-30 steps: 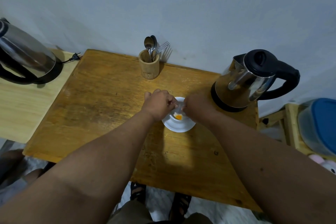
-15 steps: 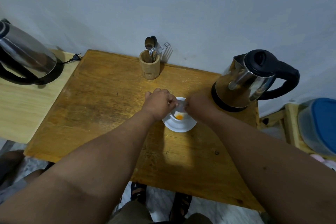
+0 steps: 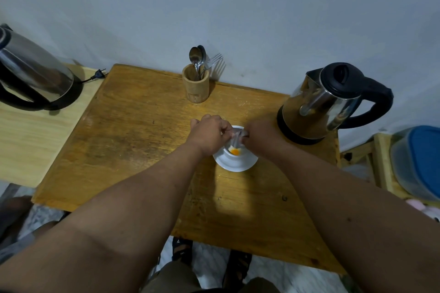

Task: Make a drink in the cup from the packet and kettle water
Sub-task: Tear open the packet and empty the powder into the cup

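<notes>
A white cup sits on a white saucer (image 3: 234,164) in the middle of the wooden table (image 3: 142,131); orange powder (image 3: 235,151) lies inside the cup. Both hands pinch a small clear packet (image 3: 236,137) just above the cup. My left hand (image 3: 209,134) grips its left side, my right hand (image 3: 260,137) its right side. The hands hide most of the cup. A steel kettle (image 3: 326,102) with a black lid and handle stands on the table, right of my right hand.
A wooden holder (image 3: 195,87) with spoons and a fork stands at the back of the table by the wall. A second steel kettle (image 3: 35,74) rests on a lighter side table at left. A blue-lidded plastic box (image 3: 419,162) sits on a stand at right.
The two hands have shifted slightly over the cup while holding the packet. The orange powder patch in the cup looks a little larger.
</notes>
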